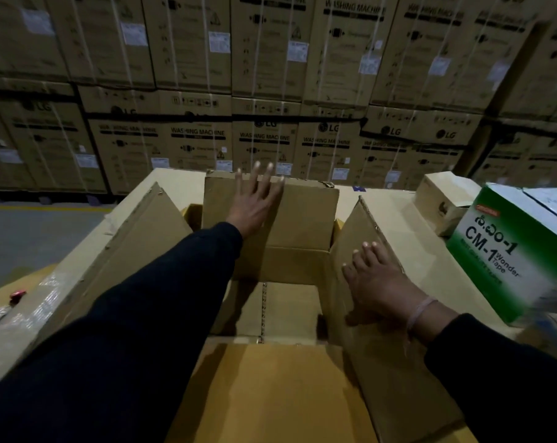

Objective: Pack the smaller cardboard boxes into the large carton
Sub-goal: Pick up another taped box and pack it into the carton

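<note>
Both flat hands, left hand (pixel 255 203) and right hand (pixel 376 282), on carton (pixel 280 270) flaps; green tape box (pixel 507 251) alongside.

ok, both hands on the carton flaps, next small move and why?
Probably fold the flaps outward: the left hand presses the far flap, the right hand rests on the right flap, and both flaps stand up around the carton. Then reach for the green tape box.
</note>
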`<act>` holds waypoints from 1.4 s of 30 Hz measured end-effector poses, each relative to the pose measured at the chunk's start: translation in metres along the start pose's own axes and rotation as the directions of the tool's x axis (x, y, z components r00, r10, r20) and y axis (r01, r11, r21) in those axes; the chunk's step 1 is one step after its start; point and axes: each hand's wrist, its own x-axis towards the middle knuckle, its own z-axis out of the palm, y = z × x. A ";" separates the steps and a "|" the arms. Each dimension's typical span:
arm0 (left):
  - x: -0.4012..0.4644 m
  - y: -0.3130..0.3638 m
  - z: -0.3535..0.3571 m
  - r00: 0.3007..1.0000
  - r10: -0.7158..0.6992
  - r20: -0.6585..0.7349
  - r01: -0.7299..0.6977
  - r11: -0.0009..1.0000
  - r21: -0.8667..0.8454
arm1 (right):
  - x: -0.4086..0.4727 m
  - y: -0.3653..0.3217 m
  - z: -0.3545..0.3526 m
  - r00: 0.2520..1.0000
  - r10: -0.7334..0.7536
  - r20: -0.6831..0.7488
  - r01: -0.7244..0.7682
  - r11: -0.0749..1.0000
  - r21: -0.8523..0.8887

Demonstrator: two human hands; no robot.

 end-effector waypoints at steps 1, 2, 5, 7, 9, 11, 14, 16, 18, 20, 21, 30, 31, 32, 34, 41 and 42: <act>-0.002 0.004 0.010 0.995 0.006 0.101 -0.003 1.000 -0.023 | -0.002 0.001 0.002 1.000 -0.017 0.001 0.017 1.000 -0.020; -0.005 0.005 0.019 0.972 -0.007 0.233 0.021 0.998 -0.059 | -0.004 0.002 0.004 0.999 -0.040 0.012 0.040 0.998 -0.042; -0.008 0.000 0.029 0.895 -0.033 0.445 0.118 0.980 -0.163 | -0.013 0.007 0.008 0.993 -0.107 0.040 0.111 0.988 -0.104; -0.007 -0.004 0.023 0.910 -0.003 0.415 0.061 0.990 -0.126 | -0.018 0.010 0.008 0.988 -0.137 0.065 0.144 0.982 -0.121; -0.010 -0.011 0.012 0.918 0.013 0.397 0.015 0.998 -0.066 | -0.020 0.009 0.003 0.981 -0.149 0.121 0.162 0.980 -0.111; -0.019 -0.020 0.003 0.908 0.011 0.418 -0.004 1.000 -0.020 | -0.017 0.005 -0.010 0.971 -0.153 0.185 0.164 0.986 -0.044; -0.044 -0.036 -0.004 0.884 -0.001 0.467 -0.014 0.999 0.029 | -0.008 -0.004 -0.027 0.948 -0.123 0.295 0.061 0.976 0.210; -0.065 -0.048 -0.009 0.876 -0.013 0.482 -0.021 0.998 0.066 | -0.001 -0.015 -0.028 0.940 -0.085 0.329 -0.068 0.902 0.427; -0.088 -0.058 -0.013 0.861 -0.036 0.507 -0.008 0.996 0.085 | 0.000 -0.034 -0.023 0.941 -0.075 0.329 -0.131 0.818 0.560; -0.115 -0.069 -0.015 0.844 -0.054 0.533 0.002 0.995 0.098 | -0.002 -0.057 -0.011 0.941 -0.099 0.325 -0.124 0.791 0.600; -0.130 -0.075 -0.015 0.848 -0.052 0.528 -0.012 0.993 0.118 | -0.003 -0.068 -0.004 0.934 -0.108 0.341 -0.142 0.763 0.630; -0.219 -0.108 -0.021 0.911 0.034 0.412 -0.168 0.941 0.295 | -0.030 -0.065 0.007 0.905 -0.235 0.353 -0.284 0.282 0.916; -0.222 -0.107 -0.024 0.912 0.039 0.408 -0.166 0.946 0.280 | -0.035 -0.059 0.002 0.924 -0.218 0.314 -0.252 0.267 0.930; -0.225 -0.105 -0.029 0.914 0.042 0.403 -0.161 0.951 0.265 | -0.041 -0.051 -0.004 0.942 -0.202 0.268 -0.214 0.252 0.944; -0.230 -0.102 -0.037 0.917 0.042 0.398 -0.158 0.952 0.263 | -0.053 -0.031 -0.014 0.957 -0.198 0.210 -0.180 0.159 0.971; -0.247 -0.101 -0.054 0.903 -0.017 0.429 -0.098 0.964 0.246 | -0.155 -0.002 -0.045 0.865 -0.436 0.249 0.004 0.503 0.865; -0.250 -0.101 -0.056 0.902 -0.033 0.431 -0.076 0.970 0.232 | -0.169 -0.013 -0.037 0.881 -0.397 0.256 0.058 0.630 0.775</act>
